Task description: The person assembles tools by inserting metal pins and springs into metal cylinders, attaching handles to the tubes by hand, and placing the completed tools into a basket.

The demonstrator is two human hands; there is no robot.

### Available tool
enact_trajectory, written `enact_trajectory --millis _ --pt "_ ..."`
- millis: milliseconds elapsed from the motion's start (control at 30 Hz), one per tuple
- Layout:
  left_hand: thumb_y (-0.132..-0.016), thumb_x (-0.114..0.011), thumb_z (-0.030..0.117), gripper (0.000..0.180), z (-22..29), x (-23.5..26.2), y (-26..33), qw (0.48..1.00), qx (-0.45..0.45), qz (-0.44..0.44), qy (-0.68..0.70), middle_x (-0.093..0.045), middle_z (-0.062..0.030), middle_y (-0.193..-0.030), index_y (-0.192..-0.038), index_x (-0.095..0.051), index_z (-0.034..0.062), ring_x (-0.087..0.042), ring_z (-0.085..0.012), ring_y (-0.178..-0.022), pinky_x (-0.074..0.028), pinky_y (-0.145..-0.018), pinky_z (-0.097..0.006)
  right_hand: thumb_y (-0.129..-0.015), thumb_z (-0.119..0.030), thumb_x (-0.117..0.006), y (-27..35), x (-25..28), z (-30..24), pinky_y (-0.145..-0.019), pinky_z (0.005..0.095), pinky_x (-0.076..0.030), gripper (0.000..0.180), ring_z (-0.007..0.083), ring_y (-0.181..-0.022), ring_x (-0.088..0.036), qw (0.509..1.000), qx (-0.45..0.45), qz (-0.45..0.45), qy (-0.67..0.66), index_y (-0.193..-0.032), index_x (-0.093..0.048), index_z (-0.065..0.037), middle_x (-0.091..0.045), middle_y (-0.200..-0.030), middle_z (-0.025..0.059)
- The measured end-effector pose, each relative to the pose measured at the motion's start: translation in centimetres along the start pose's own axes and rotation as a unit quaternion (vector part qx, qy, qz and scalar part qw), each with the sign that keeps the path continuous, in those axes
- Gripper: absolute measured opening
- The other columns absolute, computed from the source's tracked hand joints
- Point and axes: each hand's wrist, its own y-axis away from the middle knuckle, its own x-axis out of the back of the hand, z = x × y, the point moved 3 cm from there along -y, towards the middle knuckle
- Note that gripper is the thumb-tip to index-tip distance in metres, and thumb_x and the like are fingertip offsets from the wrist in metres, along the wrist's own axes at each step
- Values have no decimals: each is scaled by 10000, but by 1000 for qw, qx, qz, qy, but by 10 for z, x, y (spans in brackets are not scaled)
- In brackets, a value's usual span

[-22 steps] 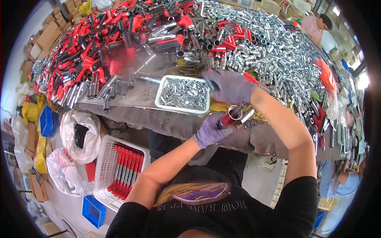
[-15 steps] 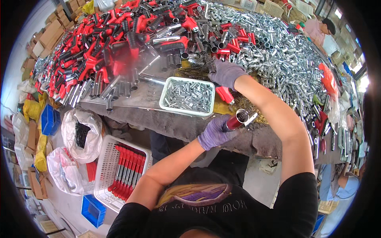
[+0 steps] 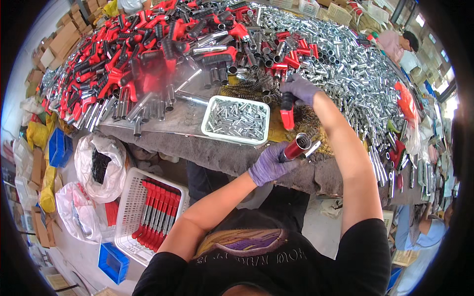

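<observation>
My left hand (image 3: 270,164), in a purple-grey knit glove, is wrapped around a dark red tube (image 3: 295,149) at the table's front edge. Its open end points up and away, and a bright metal strip (image 3: 313,148) sticks out beside it. Farther forward, my gloved right hand (image 3: 300,90) is closed over the upper end of a red-and-black handle (image 3: 287,112), its fingertips partly hidden. Coiled springs (image 3: 308,123) lie between the hands, with more dark springs (image 3: 249,86) beyond. Left of them stands a white tray (image 3: 203,123) of small metal pins.
Red-and-black handles with metal tubes (image 3: 118,64) are heaped at the left. Short metal tubes (image 3: 340,64) form a large pile at the right. Below the table, a white basket (image 3: 129,217) holds red-ended rods beside white sacks (image 3: 84,163). Another person (image 3: 395,42) is at the far right.
My right hand has moved to the right, baring the handle's black part. The handle now points more straight toward me. My left hand keeps its hold on the red tube.
</observation>
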Motion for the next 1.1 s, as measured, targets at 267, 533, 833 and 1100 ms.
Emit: enact_trajectory --millis 267,533,833,1100 --pt "-759 -748 182 426 2 -1 -1 999 11 -32 2 -606 -47 -963 -1114 -556 48 -561 -143 -894 -456 -815 -311 -911 -373 -528 103 121 20 -712 344 -526 497 220 -975 -612 876 306 -25 -373 -1308 -444 -84 -586 -1188 92" --pt "-748 -733 198 331 -3 -8 -8 996 -4 -71 -45 -604 -51 -792 -1016 -585 72 -564 -140 -700 -478 -678 -291 -708 -122 -625 221 169 5 -761 306 -495 689 214 -852 -621 892 369 193 -175 -1346 -397 6 -612 -1008 122" --pt "-736 -730 194 306 -3 -14 -16 986 -29 -128 -106 -525 -56 -696 -974 -585 66 -501 -174 -618 -461 -614 -304 -659 -187 -760 254 124 -32 -742 337 -512 455 254 -802 -662 873 354 -10 335 -1072 -604 -79 -656 -895 98" --pt "-714 -774 217 370 4 -21 -19 976 -102 -144 -130 -478 -53 -637 -990 -589 56 -473 -168 -560 -436 -548 -306 -719 -246 -703 258 90 -28 -720 403 -506 358 298 -786 -639 656 513 -32 552 -1032 -609 -101 -631 -833 110"
